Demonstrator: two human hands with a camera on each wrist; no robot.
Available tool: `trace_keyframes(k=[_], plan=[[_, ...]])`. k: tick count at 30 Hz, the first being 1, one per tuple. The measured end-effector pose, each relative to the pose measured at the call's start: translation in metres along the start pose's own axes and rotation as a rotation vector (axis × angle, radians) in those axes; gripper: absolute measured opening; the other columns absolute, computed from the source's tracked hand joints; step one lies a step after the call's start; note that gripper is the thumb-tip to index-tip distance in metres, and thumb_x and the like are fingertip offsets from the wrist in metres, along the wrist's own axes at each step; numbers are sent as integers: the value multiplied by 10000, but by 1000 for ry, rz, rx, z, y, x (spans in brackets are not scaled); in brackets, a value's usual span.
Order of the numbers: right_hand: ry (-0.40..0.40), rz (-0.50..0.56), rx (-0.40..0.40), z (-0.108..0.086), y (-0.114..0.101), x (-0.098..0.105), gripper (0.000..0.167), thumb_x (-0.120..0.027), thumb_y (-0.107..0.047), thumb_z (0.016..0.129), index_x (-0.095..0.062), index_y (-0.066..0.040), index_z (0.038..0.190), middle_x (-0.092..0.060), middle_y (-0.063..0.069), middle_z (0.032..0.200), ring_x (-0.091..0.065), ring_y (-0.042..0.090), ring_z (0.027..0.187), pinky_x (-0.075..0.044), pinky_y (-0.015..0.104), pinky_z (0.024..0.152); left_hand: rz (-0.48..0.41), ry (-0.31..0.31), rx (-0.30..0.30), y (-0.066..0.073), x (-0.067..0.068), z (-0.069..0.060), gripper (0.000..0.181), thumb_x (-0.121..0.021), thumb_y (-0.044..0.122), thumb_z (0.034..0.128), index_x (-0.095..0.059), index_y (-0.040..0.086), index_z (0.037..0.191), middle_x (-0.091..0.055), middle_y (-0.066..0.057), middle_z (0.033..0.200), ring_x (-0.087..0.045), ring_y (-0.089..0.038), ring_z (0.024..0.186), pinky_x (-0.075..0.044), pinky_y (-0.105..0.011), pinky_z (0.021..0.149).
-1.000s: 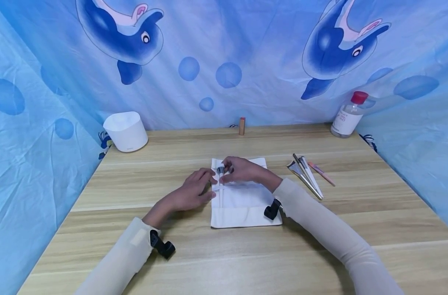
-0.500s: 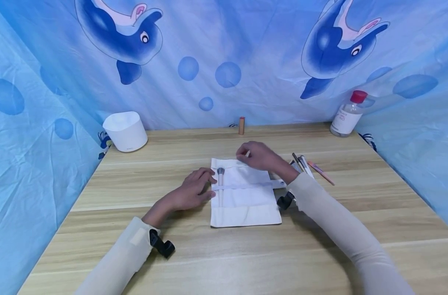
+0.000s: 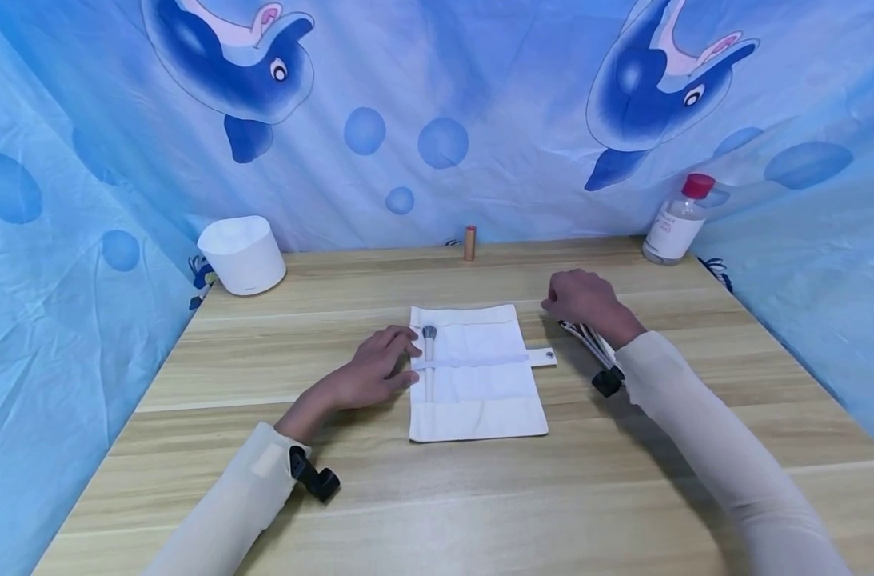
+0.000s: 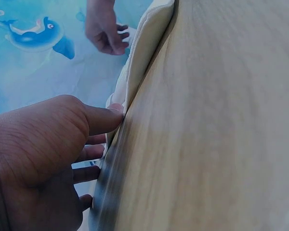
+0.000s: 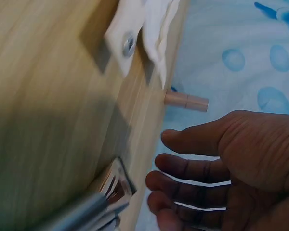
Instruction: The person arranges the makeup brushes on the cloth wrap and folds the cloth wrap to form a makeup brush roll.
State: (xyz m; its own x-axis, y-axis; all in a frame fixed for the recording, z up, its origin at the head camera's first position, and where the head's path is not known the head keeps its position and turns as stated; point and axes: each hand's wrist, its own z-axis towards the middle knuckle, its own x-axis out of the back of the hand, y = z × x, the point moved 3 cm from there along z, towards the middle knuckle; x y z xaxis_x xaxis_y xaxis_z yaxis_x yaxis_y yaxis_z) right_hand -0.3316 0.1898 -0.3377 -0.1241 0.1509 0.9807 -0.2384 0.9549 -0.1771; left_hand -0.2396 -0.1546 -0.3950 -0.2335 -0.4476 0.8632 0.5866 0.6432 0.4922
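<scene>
A white cloth brush roll (image 3: pixel 487 388) lies spread on the table, its snap tab (image 3: pixel 543 358) sticking out to the right. One makeup brush (image 3: pixel 429 346), dark-tipped with a pale handle, sits under the band near the roll's left side. My left hand (image 3: pixel 368 368) rests at the roll's left edge, fingers and thumb extended against the cloth. Over on the right, my right hand (image 3: pixel 588 300) hovers above several loose brushes (image 3: pixel 586 339), partly hiding them. Its fingers (image 5: pixel 188 187) are loosely bent and hold nothing in the right wrist view.
A white rounded container (image 3: pixel 242 256) stands at the back left. Near the back edge is a small brown tube (image 3: pixel 469 243). A clear bottle with a red cap (image 3: pixel 677 220) stands at the back right. A blue dolphin-print curtain (image 3: pixel 437 80) hangs behind the wooden table (image 3: pixel 437 504).
My right hand has let go of the brush in the roll and moved right, to above the loose brushes. The left hand has stayed at the roll's edge.
</scene>
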Motion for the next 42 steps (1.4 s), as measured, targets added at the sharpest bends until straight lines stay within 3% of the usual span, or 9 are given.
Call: trace_keyframes(k=[6,11,19,24,29,35,38,42], plan=[[-79,-39,-19,-3,13,-5,374,-641,-288,961,-556,-138,629,-388,-29,554,-379,155,516,-332,329,505,-5,1,0,0,0,0,339,-626,264,1005,-540,57,1259,-369,-136,1500,-312,-351,1404,-219,-627,1095],[-106,-35,-32,-3,17,-9,374,-648,-289,962,-577,-137,627,-394,-23,568,-396,166,536,-353,337,531,-7,0,-1,-1,0,0,342,-623,269,1006,-541,59,1263,-369,-143,1502,-310,-356,1405,-216,-636,1093],[-91,-12,-29,-6,18,-12,177,-687,-220,945,-723,-50,916,-639,72,824,-554,228,696,-450,364,629,-3,4,-5,1,0,0,331,-629,258,1003,-543,60,1253,-379,-145,1492,-320,-363,1396,-220,-638,1088],[-70,10,11,-9,15,-11,154,-694,-163,931,-715,-18,978,-667,103,938,-584,239,774,-488,381,682,0,6,-10,1,1,0,323,-627,254,1004,-541,61,1248,-381,-157,1490,-329,-367,1389,-227,-635,1085],[-60,11,39,-10,11,-10,122,-648,-112,934,-686,-54,833,-606,86,800,-537,232,690,-452,353,610,1,3,-10,-1,0,0,326,-624,264,1007,-540,67,1253,-377,-153,1495,-326,-362,1392,-229,-635,1082],[-56,22,32,-8,8,-11,292,-570,-21,917,-571,-107,638,-405,11,603,-389,173,544,-365,312,516,1,4,-20,-1,0,0,333,-626,264,1007,-545,62,1259,-376,-151,1496,-326,-356,1396,-223,-637,1085],[-57,49,37,-6,8,-11,303,-534,11,916,-568,-103,636,-358,-1,582,-339,154,516,-341,303,498,4,8,-21,-1,0,0,330,-628,263,1006,-547,64,1256,-378,-149,1496,-328,-354,1396,-225,-636,1085],[-14,97,67,-3,6,-9,246,-484,68,883,-590,-99,736,-429,0,667,-363,159,560,-347,312,529,3,12,-21,-1,1,0,324,-630,260,1005,-547,63,1249,-382,-150,1492,-330,-355,1393,-226,-637,1084]])
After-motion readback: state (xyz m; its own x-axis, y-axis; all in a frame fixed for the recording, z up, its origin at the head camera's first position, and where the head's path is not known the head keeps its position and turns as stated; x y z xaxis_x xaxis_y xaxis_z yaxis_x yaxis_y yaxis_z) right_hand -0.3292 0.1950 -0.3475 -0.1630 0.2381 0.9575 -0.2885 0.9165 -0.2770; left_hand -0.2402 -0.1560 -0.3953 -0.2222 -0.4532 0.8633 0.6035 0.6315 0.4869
